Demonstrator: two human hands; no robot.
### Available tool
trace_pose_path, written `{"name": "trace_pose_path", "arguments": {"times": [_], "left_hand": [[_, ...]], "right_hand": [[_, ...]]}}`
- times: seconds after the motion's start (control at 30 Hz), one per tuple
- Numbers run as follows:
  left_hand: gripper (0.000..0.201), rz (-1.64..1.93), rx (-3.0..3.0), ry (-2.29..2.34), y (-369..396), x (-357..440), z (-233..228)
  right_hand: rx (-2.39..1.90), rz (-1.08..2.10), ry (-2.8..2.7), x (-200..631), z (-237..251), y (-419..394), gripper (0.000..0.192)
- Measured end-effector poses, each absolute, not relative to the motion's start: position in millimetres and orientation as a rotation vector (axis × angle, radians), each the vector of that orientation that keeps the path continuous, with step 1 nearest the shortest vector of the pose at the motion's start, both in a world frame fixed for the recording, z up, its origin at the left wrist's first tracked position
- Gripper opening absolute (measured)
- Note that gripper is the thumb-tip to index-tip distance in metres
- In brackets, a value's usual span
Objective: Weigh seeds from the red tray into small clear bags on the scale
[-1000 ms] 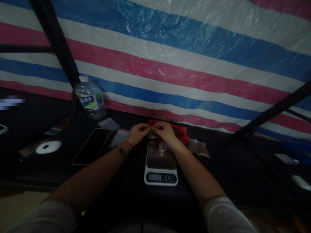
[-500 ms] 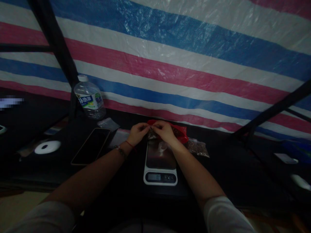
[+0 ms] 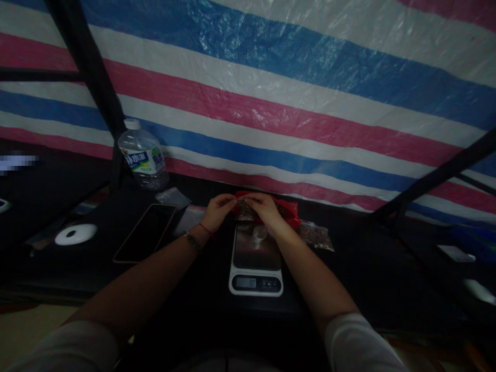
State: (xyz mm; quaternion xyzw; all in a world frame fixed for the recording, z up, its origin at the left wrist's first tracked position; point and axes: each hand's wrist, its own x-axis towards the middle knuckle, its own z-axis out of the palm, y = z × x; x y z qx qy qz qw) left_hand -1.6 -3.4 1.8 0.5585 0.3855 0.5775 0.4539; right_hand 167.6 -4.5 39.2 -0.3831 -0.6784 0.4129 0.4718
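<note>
Nearest the front edge of the black tabletop (image 3: 368, 263) sits the white scale (image 3: 256, 258), its display seeming to read zero, with a small clear cup (image 3: 259, 235) on its plate. Left of it lie a dark phone (image 3: 145, 233) and flat clear bags (image 3: 189, 219); near the left end rests a white oval object (image 3: 76, 234).

Past the scale's far edge, the left hand (image 3: 219, 213) and right hand (image 3: 265, 207) pinch the top of a small clear bag (image 3: 245, 212), thumbs against fingers, each nearly closed on it. Compared with half a second ago, the fingertips sit slightly farther apart and more of the bag shows, dark contents within. I judge that its top edge is being worked along, and that this step is unfinished.

Just behind is an open red bag (image 3: 291, 209); right of the scale lie filled packets (image 3: 315, 236). Toward the far left corner stands a clear bottle (image 3: 144, 163), before the striped sheet (image 3: 271, 103).
</note>
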Motion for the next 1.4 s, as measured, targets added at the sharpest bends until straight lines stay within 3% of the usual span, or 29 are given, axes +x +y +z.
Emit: {"name": "trace_pose_path", "arguments": {"times": [0.4, 0.7, 1.4], "left_hand": [[0.041, 1.301, 1.413, 0.863, -4.3, -1.9, 2.9], [0.03, 1.19, 1.652, 0.938, -3.7, -6.0, 5.6], [0.025, 1.141, 1.592, 0.912, -3.3, -6.4, 2.9]], "right_hand": [[-1.062, 0.91, -1.926, 180.8, 51.2, -3.6, 0.018], [-1.003, 0.909, -2.111, 185.2, 49.1, -0.1, 0.016], [-1.094, 0.912, -2.076, 181.6, 47.3, -3.8, 0.014]]}}
